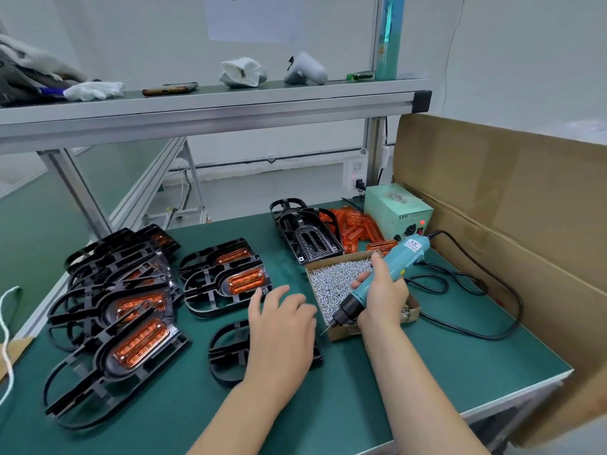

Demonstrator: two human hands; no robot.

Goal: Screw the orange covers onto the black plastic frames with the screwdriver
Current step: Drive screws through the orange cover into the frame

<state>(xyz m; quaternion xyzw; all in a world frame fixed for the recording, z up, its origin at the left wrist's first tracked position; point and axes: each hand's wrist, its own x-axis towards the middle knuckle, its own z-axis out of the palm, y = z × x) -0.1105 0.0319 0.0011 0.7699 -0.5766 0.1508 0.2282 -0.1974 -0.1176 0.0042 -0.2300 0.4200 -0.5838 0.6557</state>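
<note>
My right hand [382, 295] grips a teal electric screwdriver [392, 262], tip pointing down-left over the near edge of a cardboard tray of screws [331, 280]. My left hand [282, 330] lies palm-down, fingers spread, on a black plastic frame [228, 356] in front of me and hides its right half. Further frames with orange covers fitted [139, 343] lie stacked at the left, and two more [244, 280] sit in the middle. Bare black frames [303, 234] and a heap of loose orange covers [356, 226] lie at the back.
A pale green power supply box [399, 211] stands at the back right, its black cable [492, 334] looping over the green mat. A large cardboard box [525, 224] walls the right side. An aluminium shelf [210, 106] carrying gloves and cloths spans above the bench.
</note>
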